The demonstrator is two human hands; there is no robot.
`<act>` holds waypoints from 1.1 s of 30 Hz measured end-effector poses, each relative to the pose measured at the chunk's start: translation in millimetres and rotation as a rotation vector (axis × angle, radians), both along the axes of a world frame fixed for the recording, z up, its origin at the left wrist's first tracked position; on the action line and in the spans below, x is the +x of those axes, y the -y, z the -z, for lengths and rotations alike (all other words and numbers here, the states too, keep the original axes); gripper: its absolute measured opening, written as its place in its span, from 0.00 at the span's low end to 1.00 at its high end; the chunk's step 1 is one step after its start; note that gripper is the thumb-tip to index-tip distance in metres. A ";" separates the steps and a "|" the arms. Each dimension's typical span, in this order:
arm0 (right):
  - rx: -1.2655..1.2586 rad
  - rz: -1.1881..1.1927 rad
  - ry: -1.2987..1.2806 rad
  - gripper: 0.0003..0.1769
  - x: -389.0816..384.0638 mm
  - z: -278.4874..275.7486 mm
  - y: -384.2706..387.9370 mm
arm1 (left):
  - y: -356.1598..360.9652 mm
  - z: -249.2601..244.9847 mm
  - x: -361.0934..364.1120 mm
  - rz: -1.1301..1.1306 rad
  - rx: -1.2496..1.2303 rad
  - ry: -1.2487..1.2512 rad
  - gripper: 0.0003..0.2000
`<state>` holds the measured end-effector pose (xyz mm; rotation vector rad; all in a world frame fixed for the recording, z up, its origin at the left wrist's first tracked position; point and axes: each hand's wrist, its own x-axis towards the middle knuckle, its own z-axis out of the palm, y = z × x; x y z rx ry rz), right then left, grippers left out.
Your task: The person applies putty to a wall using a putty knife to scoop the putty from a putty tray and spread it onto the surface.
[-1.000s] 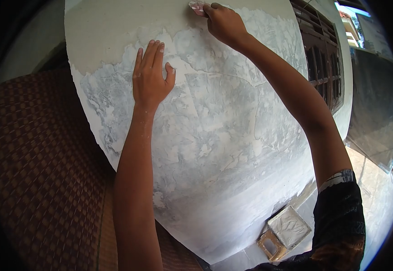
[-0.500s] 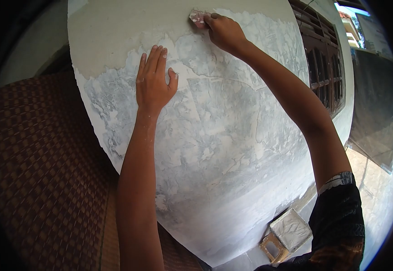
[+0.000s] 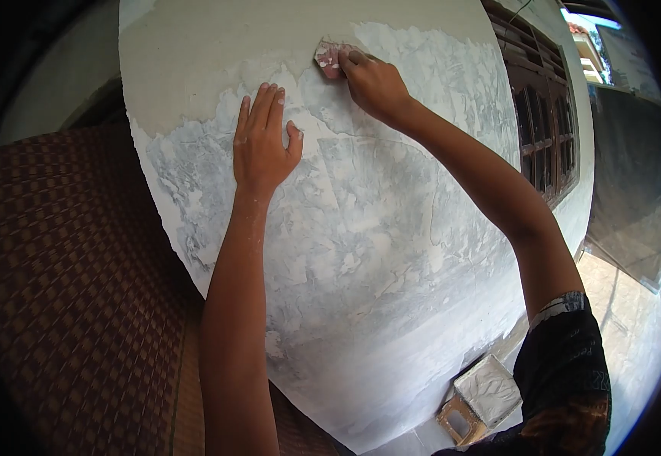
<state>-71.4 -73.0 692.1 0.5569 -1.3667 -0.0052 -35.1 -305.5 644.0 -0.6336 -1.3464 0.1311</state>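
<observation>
My right hand (image 3: 378, 85) grips a small reddish scraper (image 3: 330, 59) smeared with white paste, its blade against the upper part of the wall (image 3: 361, 228). To the left, my left hand (image 3: 263, 144) lies flat on the wall with its fingers stretched upward, holding nothing. Patchy white and grey filler covers the wall below and around both hands. Above them runs a smoother greenish-beige band of old paint with a ragged edge. White specks dot the left fingers and forearm.
A square container of white paste (image 3: 488, 389) sits low at the right beside a worn yellowish stool (image 3: 459, 419). A brown woven mat (image 3: 79, 289) stands at the left. To the right are a dark barred window (image 3: 547, 114) and a dark sheet (image 3: 630, 182).
My right hand has moved the scraper a little down the wall. My left hand stays flat in nearly the same spot; the view has shifted slightly.
</observation>
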 end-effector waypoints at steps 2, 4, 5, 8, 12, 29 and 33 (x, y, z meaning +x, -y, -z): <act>0.113 -0.041 -0.085 0.10 6.5 34.9 7.6 | -0.1 0.5 0.4 0.006 0.001 0.017 0.25; 0.112 -0.079 -0.076 0.10 23.7 32.8 10.6 | -1.5 -0.3 0.8 0.012 -0.011 0.015 0.24; 0.058 -0.075 -0.071 0.12 25.6 17.1 7.6 | -1.5 -0.4 -0.5 0.013 -0.010 0.019 0.24; -0.083 0.001 -0.014 0.11 19.9 -33.4 -1.0 | 0.7 0.3 -2.2 0.004 -0.020 0.006 0.24; 0.008 0.060 0.037 0.12 -0.7 -23.6 1.5 | 0.5 0.3 -0.6 0.006 -0.010 0.010 0.24; 0.100 -0.054 -0.008 0.10 22.9 21.1 18.7 | -1.5 -2.5 0.7 0.024 0.002 0.003 0.24; -0.065 -0.001 -0.027 0.11 18.9 -37.4 5.2 | 0.0 2.6 -3.9 -0.007 -0.013 0.001 0.24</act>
